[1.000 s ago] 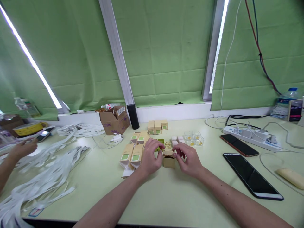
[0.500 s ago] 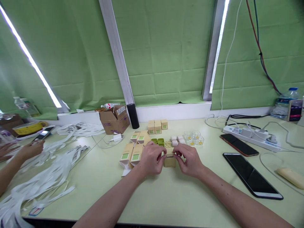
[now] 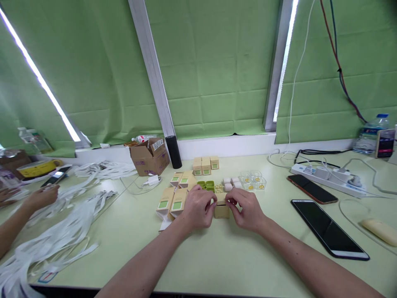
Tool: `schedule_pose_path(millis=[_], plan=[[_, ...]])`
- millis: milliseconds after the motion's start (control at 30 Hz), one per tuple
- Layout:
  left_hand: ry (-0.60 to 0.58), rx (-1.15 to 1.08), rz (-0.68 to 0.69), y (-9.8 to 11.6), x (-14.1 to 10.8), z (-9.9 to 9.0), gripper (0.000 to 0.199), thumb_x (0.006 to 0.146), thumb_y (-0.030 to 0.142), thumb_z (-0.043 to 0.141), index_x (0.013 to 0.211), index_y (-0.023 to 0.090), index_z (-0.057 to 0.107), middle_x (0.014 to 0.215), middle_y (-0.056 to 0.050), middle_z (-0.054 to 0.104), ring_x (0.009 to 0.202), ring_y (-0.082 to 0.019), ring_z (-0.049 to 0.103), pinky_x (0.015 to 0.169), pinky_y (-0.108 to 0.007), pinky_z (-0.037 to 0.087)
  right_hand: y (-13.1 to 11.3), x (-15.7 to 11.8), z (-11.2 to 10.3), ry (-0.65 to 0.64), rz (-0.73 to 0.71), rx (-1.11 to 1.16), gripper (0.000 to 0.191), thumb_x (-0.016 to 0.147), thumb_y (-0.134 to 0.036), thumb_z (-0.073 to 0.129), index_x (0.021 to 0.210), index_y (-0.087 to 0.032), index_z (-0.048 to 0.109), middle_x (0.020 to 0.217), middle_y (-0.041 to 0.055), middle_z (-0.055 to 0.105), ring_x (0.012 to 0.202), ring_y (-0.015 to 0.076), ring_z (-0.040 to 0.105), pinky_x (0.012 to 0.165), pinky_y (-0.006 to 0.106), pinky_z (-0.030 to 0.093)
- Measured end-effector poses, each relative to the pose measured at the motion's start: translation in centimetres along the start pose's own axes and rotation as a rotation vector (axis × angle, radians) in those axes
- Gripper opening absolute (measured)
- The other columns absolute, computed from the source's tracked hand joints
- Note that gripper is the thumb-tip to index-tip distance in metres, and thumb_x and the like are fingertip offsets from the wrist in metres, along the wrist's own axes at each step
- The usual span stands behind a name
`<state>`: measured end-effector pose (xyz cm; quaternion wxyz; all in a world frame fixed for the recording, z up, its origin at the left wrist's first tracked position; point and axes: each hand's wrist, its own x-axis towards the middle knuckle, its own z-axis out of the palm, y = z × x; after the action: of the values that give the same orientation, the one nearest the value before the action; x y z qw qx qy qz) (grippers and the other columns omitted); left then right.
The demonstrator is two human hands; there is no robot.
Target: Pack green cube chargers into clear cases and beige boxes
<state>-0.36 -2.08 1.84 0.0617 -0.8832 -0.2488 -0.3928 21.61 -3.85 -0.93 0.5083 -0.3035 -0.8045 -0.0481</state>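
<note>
A small brown cardboard box (image 3: 221, 212) stands on the table between my hands. My left hand (image 3: 200, 207) pinches its upper left edge, and my right hand (image 3: 245, 208) pinches the upper right edge. Beyond the box are green square cups (image 3: 206, 183), small gold-coloured pieces (image 3: 219, 188), white rounded pieces (image 3: 228, 187) and clear cups (image 3: 253, 179) with yellow bits inside. Left of my left hand lie several larger brown cartons (image 3: 165, 198) with green labels. The inside of the held box is hidden from me.
Small closed boxes (image 3: 206, 165) stand at the back, near a black cylinder (image 3: 173, 152) and an open carton (image 3: 150, 156). Phones (image 3: 328, 229), a power strip (image 3: 328, 179) and a mouse (image 3: 380, 231) lie right. At left, another person's hand (image 3: 45, 198) is over white straps (image 3: 62, 231).
My hands keep almost the same grip on the small box. The other person's hand at the left has shifted slightly.
</note>
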Motion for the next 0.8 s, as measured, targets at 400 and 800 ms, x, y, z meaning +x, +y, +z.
schedule_pose_path(millis=[400, 800], plan=[[-0.007, 0.01, 0.015, 0.2, -0.03, -0.07, 0.007, 0.08, 0.015, 0.056, 0.081, 0.022, 0.055, 0.057, 0.003, 0.054, 0.051, -0.015, 0.045, 0.065, -0.036, 0.03, -0.01, -0.13, -0.05, -0.041, -0.008, 0.03, 0.015, 0.085, -0.008, 0.055, 0.089, -0.022, 0.058, 0.074, 0.0004, 0.059, 0.065, 0.0151, 0.05, 0.06, 0.027, 0.035], [0.041, 0.0, 0.058, 0.12, -0.06, 0.1, 0.012, 0.071, 0.012, 0.053, 0.076, 0.022, 0.057, 0.053, 0.004, 0.05, 0.049, -0.015, 0.04, 0.064, -0.036, 0.029, 0.47, -0.58, 0.02, -0.035, 0.006, 0.052, 0.015, 0.084, -0.007, 0.055, 0.087, -0.021, 0.059, 0.065, -0.0021, 0.057, 0.056, 0.0132, 0.047, 0.056, 0.027, 0.033]])
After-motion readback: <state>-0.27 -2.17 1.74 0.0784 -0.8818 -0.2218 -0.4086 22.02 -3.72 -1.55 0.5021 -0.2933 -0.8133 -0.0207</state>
